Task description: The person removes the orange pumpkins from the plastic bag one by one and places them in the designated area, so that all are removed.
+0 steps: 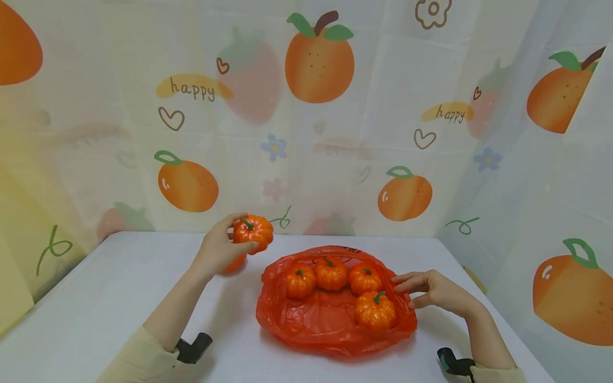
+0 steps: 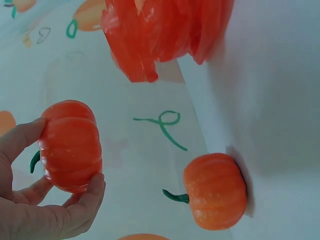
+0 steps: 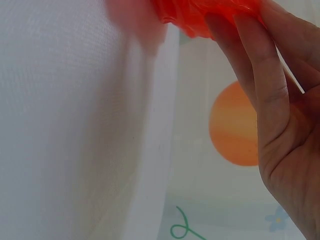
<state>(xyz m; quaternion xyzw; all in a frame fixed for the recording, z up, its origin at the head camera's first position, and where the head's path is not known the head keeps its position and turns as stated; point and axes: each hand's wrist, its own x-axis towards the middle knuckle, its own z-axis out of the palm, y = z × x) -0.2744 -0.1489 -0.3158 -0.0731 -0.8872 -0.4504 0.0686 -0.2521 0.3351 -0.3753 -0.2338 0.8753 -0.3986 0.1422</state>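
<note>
In the head view, my left hand holds a small orange pumpkin between thumb and fingers, raised above the table left of the bag. A second pumpkin sits on the table, partly hidden behind that hand in the head view. The red plastic bag lies with its mouth wide and several small pumpkins inside, three along the back and one at the right front. At the bag's right rim, my right hand pinches the plastic between thumb and fingers.
A white-covered table carries everything. Behind it and to the right hangs a pale curtain printed with oranges, hearts and flowers. Dark straps with small devices sit at both wrists.
</note>
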